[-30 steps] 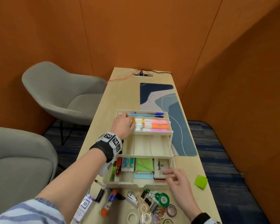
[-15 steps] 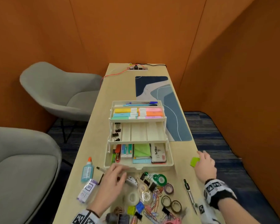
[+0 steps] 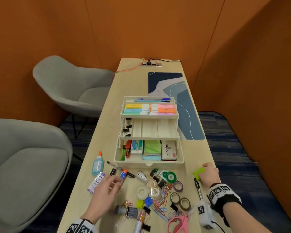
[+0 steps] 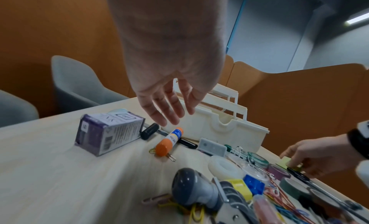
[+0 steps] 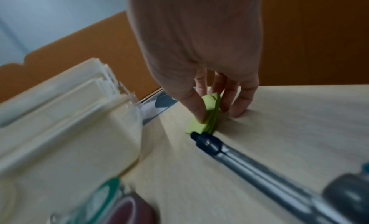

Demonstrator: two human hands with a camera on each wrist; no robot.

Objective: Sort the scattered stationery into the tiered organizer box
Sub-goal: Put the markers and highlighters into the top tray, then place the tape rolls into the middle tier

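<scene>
Pinching a lime-green pad of sticky notes [image 5: 207, 115] between thumb and fingers, the right hand [image 3: 209, 175] works at the right edge of the pale wooden counter [image 3: 188, 165], just right of the cream plastic tiered organizer box [image 3: 149, 163]. The pad is tilted up on one edge. The left hand [image 4: 169, 107] hovers released, fingers spread, above an orange-capped glue stick [image 4: 168, 142], whose long axis points toward the box. Judged from this, the organizer lies ahead-left of the pad, so the right hand is nearer.
</scene>
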